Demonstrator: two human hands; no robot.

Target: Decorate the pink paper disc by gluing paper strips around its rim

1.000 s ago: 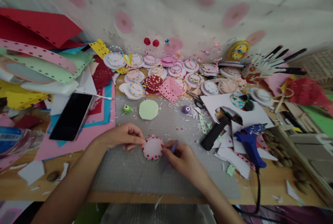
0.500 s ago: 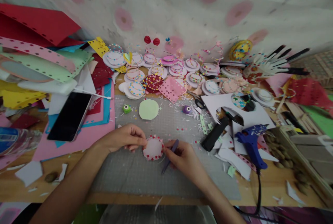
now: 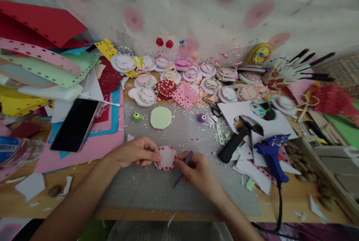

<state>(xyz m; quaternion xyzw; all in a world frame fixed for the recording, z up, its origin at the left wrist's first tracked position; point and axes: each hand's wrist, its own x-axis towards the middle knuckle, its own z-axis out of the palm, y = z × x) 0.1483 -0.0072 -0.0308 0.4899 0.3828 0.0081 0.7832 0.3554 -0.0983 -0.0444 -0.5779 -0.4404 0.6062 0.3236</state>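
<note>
A small white paper disc (image 3: 167,158), edged with tiny red and pink stars, is held just over the grey cutting mat (image 3: 134,192). My left hand (image 3: 140,153) pinches the disc's left edge between thumb and fingers. At the opposite edge, my right hand (image 3: 198,168) has thumb and finger closed close to the rim, where a thin pale thread shows. A slim, pointed purple tool (image 3: 178,179) is gripped in that same hand, slanting down to the left; its exact kind is unclear. Beyond the hands lies a pale green paper disc (image 3: 160,117).
A green punch (image 3: 137,116) and a purple punch (image 3: 201,117) stand on the mat. To the right lie scissors (image 3: 215,111), a black-handled tool (image 3: 232,145) and a blue glue gun (image 3: 272,155). Decorated discs (image 3: 146,95) line the back. A phone (image 3: 75,125) rests on coloured paper at left.
My left hand has shifted slightly right, its fingertips now reaching further over the disc. My right fingertips have moved a little left along the rim. The purple tool stays in the right hand.
</note>
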